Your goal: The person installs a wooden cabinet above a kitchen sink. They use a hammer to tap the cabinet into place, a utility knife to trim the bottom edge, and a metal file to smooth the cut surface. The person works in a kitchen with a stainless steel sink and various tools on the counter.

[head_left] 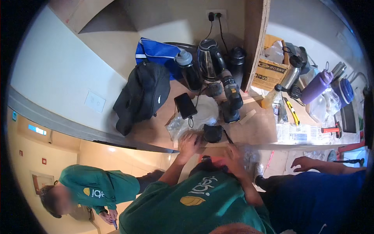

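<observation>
At the front edge of the wooden counter, my left hand (187, 145) has its fingers curled beside a small black item (212, 133), perhaps a pouch or case, on a small dark thing I cannot make out. My right hand (234, 154) is closed on a thin dark stick or strap (228, 138) at that item's right side. Behind them lie a crumpled white plastic bag (206, 108) and a black phone (185, 105) with a cable. A cordless drill (233, 93) stands behind the black item, slightly right.
A black backpack (142, 93), bottles (189, 72) and kettle (206, 54) crowd the back. A wooden divider (253, 43) separates a cardboard box (272, 74), yellow cutter (292, 111) and hammer (331, 130). A person in green (93, 183) stands at lower left; another person's hand (306, 163) is at right.
</observation>
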`<state>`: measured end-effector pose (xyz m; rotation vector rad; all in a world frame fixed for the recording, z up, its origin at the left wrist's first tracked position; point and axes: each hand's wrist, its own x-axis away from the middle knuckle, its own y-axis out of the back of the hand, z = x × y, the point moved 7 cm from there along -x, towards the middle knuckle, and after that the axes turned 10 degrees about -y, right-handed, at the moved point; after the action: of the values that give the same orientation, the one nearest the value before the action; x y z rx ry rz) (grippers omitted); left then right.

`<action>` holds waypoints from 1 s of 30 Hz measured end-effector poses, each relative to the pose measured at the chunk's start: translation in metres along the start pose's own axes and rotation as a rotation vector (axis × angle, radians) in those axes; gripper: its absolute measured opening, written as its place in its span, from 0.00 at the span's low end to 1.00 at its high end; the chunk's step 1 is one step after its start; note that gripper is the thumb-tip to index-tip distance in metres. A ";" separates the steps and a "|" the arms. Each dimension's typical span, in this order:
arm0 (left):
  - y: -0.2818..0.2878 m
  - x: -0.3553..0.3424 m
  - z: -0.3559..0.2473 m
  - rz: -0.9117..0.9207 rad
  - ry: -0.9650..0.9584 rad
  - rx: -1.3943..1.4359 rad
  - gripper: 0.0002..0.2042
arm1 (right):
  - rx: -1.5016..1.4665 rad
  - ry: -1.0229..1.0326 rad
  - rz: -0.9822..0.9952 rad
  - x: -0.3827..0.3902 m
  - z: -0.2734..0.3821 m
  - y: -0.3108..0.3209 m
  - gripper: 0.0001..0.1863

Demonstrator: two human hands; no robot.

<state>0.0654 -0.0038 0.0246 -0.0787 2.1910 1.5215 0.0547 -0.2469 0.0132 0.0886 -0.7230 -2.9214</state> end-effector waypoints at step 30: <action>-0.052 -0.099 -0.201 0.268 -0.370 0.728 0.04 | -0.894 -0.597 -1.494 0.213 -0.224 0.271 0.17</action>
<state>0.1007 -0.2258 0.0747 0.6917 2.3505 0.6861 -0.1064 -0.6176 -0.0628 -0.6023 1.3557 -4.2705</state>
